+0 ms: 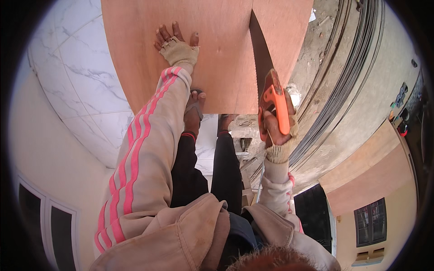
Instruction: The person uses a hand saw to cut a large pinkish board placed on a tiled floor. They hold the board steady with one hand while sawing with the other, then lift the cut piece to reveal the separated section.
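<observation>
My left hand (180, 49), in a beige fingerless glove, lies flat with spread fingers on a reddish-brown plywood sheet (212, 67). My right hand (276, 124), gloved the same way, is wrapped round the orange handle of a handsaw (262, 52). The dark blade slants up and away to the left, its tip meeting a thin line in the plywood near the far edge of the view. Below the tip, the toothed edge faces left over the sheet. One of my feet (195, 106) rests on the sheet's near edge, and the other is partly hidden under it.
White marble-patterned tiles (81, 67) cover the floor at the left. A bundle of long dark rods (348, 86) runs along the rough ground at the right. Small tools (401, 97) lie at the far right. A wall with a window (47, 221) stands at lower left.
</observation>
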{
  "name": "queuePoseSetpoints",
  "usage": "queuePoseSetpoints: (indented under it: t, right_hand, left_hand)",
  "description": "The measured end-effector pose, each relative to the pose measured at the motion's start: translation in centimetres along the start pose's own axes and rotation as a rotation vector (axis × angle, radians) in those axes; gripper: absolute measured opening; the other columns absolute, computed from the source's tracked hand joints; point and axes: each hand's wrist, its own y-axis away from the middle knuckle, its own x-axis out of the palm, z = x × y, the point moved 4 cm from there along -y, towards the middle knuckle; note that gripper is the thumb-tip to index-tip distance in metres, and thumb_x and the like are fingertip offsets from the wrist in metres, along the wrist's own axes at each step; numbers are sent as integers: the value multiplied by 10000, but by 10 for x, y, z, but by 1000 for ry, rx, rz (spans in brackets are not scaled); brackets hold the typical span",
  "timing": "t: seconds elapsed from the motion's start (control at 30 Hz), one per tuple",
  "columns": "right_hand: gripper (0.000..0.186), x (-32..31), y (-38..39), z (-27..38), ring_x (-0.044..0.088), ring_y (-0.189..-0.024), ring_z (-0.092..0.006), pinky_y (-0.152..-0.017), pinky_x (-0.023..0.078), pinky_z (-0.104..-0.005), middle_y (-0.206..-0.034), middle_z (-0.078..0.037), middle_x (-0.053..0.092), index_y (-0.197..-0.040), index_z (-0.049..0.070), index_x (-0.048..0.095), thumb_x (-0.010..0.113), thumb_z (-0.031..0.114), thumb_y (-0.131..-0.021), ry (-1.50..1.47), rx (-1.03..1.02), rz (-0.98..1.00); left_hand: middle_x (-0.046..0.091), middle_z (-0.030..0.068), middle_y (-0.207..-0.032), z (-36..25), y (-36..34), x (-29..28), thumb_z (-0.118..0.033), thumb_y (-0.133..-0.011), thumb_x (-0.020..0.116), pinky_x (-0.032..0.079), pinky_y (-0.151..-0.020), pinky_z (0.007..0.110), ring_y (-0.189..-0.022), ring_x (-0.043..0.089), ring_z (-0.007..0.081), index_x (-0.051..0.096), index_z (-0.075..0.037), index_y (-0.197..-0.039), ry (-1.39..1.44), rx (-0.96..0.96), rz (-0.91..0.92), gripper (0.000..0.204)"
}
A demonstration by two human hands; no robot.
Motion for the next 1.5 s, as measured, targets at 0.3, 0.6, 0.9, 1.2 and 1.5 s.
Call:
queuePoseSetpoints:
  t: [0.3, 0.6, 0.9, 1.2, 1.5]
  right_hand:
    - [582, -4, 79, -18, 620, -923, -146, -808, 515, -282, -1122, -90, 652, -1440, -24, 517, 632, 80, -879, 218, -26, -62]
    - [477, 13, -30, -34, 569, -688, -126, -622, 485, -282, -890, -54, 632, -1320, -3, 571, 612, 4, -845, 242, -365, -88]
    - [494, -13, 121, -16, 645, -1136, -202, -928, 542, -325, -1279, -123, 635, -1409, -26, 560, 639, 25, -924, -136, 107, -166]
    - [498, 0, 14, -37, 612, -861, -184, -790, 511, -304, -1079, -90, 650, -1364, -23, 574, 623, -1, -870, 193, 48, -20]
    - [550, 4, 14, -42, 523, -581, -72, -507, 409, -236, -896, -39, 634, -1429, 3, 517, 614, 64, -890, 195, -74, -60]
  left_hand:
    - [173, 189, -1723, 19, -5, 9, -736, -925, 509, 80, -1236, 674, -1600, 108, 408, 271, -217, -1670, 0, -6, -74, 938]
    - [187, 196, -1719, -4, -4, 7, -734, -930, 501, 94, -1236, 675, -1603, 106, 410, 245, -233, -1674, -18, 21, -50, 933]
    - [192, 189, -1719, 8, -1, 10, -748, -913, 513, 79, -1239, 676, -1600, 112, 410, 272, -229, -1665, -6, 3, -52, 944]
    - [201, 183, -1716, 8, 4, 9, -738, -931, 496, 98, -1240, 666, -1601, 110, 397, 282, -224, -1663, -46, 7, -48, 920]
    - [182, 175, -1725, 2, -2, -2, -742, -939, 478, 67, -1246, 663, -1606, 91, 392, 271, -224, -1666, -15, -1, -21, 916]
